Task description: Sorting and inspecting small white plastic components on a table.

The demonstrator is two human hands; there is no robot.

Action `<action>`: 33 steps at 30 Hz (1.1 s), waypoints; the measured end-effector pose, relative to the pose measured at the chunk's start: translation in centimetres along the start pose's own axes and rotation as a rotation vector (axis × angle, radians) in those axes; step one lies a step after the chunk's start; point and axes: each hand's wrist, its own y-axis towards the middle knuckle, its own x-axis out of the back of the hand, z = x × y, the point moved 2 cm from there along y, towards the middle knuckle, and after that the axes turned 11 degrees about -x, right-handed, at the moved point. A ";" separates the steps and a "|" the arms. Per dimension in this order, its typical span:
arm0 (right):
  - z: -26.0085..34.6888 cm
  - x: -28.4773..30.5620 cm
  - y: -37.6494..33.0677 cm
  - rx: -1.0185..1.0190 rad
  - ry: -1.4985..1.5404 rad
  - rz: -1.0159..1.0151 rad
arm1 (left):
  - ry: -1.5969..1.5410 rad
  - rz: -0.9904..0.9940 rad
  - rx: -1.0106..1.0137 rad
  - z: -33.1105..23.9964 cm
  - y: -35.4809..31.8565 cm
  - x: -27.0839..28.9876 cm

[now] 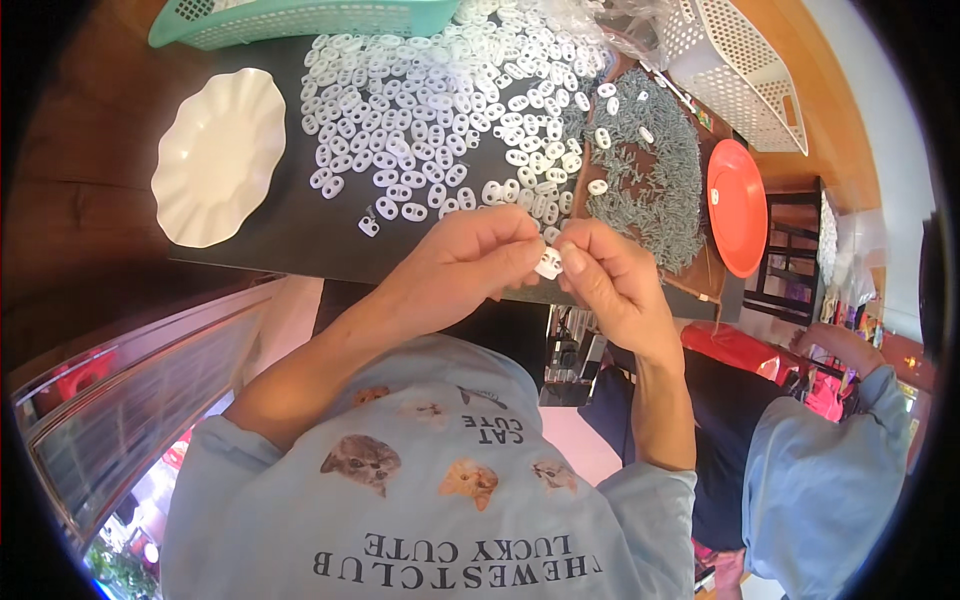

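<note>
My left hand (468, 258) and my right hand (612, 275) meet just above the near edge of the dark table (290, 235). Both pinch one small white plastic piece (548, 264) between their fingertips. Straight beyond the hands lies a wide heap of white oval two-hole plastic pieces (440, 100). To its right is a pile of small grey pins (650, 165), with a few white pieces lying on it.
A white scalloped plate (215, 155) sits on the left of the table. A teal basket (300, 18) stands at the far edge, a white perforated basket (745, 70) at the far right. A red round plate (738, 205) lies right of the grey pile.
</note>
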 end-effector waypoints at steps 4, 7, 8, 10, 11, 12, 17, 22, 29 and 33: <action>-1.1 1.1 -0.6 -0.077 0.169 -0.149 | 0.115 -0.034 -0.004 0.2 -0.3 0.6; -2.6 6.2 -1.4 -0.140 0.155 -0.534 | 0.481 -0.148 -0.227 0.7 -1.3 1.9; -2.9 8.3 -1.5 -0.184 0.057 -0.697 | 0.475 -0.146 -0.233 0.9 -1.5 2.2; -6.9 14.1 -2.2 -0.099 -0.056 -0.972 | 0.837 -0.208 -0.551 0.5 -1.7 2.7; -8.5 16.5 -2.9 -0.114 -0.049 -1.047 | 0.914 -0.180 -0.568 0.5 -1.8 3.1; -9.7 18.6 -3.5 -0.114 -0.052 -1.048 | 0.911 -0.180 -0.570 0.6 -1.7 3.3; -9.9 19.8 -3.0 -0.212 -0.374 -1.029 | 1.294 -0.127 -0.727 0.2 -1.9 2.4; -2.1 9.8 3.1 0.000 -0.510 -0.645 | 1.328 -0.093 -0.629 0.7 -1.9 2.6; 1.5 2.0 12.1 0.384 -0.803 -0.355 | 1.347 -0.086 -0.624 1.0 -1.7 2.7; 1.5 1.0 13.1 0.407 -0.957 -0.267 | 1.336 -0.088 -0.635 1.0 -1.9 2.9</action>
